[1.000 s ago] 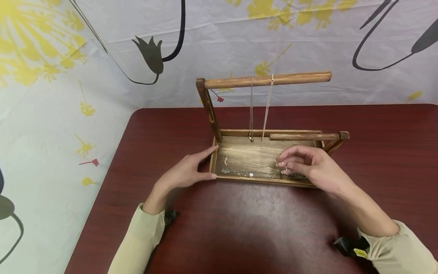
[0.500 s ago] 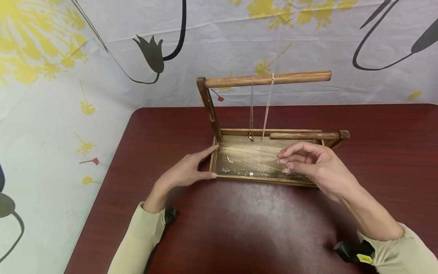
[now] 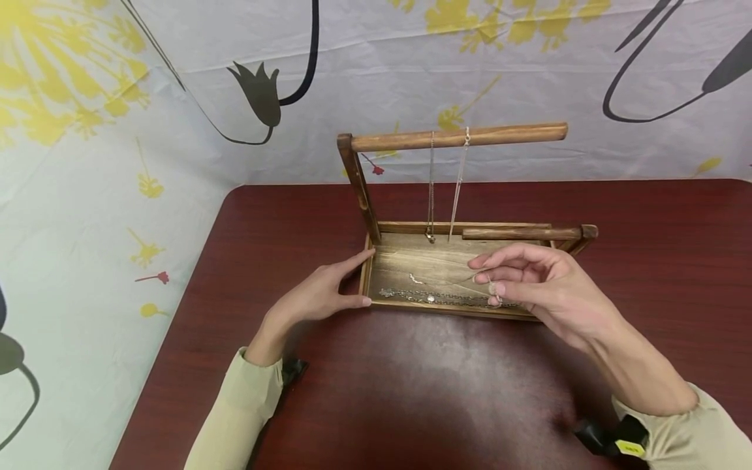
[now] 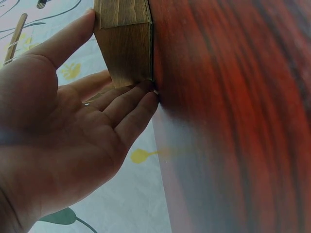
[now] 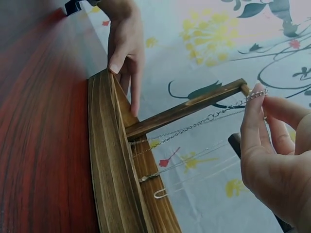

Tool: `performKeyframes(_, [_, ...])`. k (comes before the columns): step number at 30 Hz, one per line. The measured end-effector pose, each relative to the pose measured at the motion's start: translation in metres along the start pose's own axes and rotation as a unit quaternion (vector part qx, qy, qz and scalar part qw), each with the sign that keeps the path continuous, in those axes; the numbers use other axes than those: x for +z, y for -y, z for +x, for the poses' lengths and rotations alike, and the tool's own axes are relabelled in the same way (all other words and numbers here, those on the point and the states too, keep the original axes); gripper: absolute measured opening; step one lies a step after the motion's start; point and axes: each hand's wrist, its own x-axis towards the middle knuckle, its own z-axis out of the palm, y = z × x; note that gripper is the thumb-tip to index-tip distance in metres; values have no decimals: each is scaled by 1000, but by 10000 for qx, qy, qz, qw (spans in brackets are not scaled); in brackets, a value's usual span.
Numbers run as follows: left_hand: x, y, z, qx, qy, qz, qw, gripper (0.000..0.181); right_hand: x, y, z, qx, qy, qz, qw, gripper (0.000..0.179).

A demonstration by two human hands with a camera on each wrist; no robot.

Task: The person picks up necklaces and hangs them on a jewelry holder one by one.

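A wooden jewelry stand (image 3: 376, 271) has a tray base and two horizontal bars. My left hand (image 3: 311, 294) holds the left end of its tray, thumb at the front corner and fingers along the far side. Over the tray, my right hand (image 3: 555, 281) pinches a thin silver necklace (image 5: 214, 116) between thumb and fingers. Its chain trails left, with a brighter end piece (image 3: 416, 279) over the tray floor. Along the front of the tray lies a darker chain necklace (image 3: 405, 295) with a pendant at its left end.
Two fine necklaces (image 3: 431, 189) hang from the tall upper bar (image 3: 517, 134). A shorter bar (image 3: 517, 234) juts left from the stand's right post. The stand sits on a dark red table (image 3: 411, 378), with a patterned cloth (image 3: 352, 78) behind it.
The right hand has lifted slightly and turned, drawing the necklace so that its trailing end slides right across the tray. The left hand stays at the tray's end.
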Motion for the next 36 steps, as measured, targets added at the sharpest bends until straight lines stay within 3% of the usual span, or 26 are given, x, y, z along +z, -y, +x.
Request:
performKeyframes(6, [0, 0, 0, -25, -4, 7, 10000, 86, 3, 2, -1, -51, -39, 282, 9996, 39])
performKeyframes(12, [1, 0, 0, -33, -8, 7, 10000, 86, 6, 4, -4, -476, 29, 829, 9954, 38])
performKeyframes(20, [1, 0, 0, -55, 4, 0, 10000, 87, 12, 14, -5, -624, -241, 975, 9930, 40])
performKeyframes(29, [1, 1, 0, -37, -18, 20, 10000, 87, 9, 16, -3, -1134, -333, 1380, 9834, 31])
performKeyframes(36, [1, 2, 1, 53, -31, 29, 10000, 86, 10, 23, -1, -1621, -5, 1748, 9712, 27])
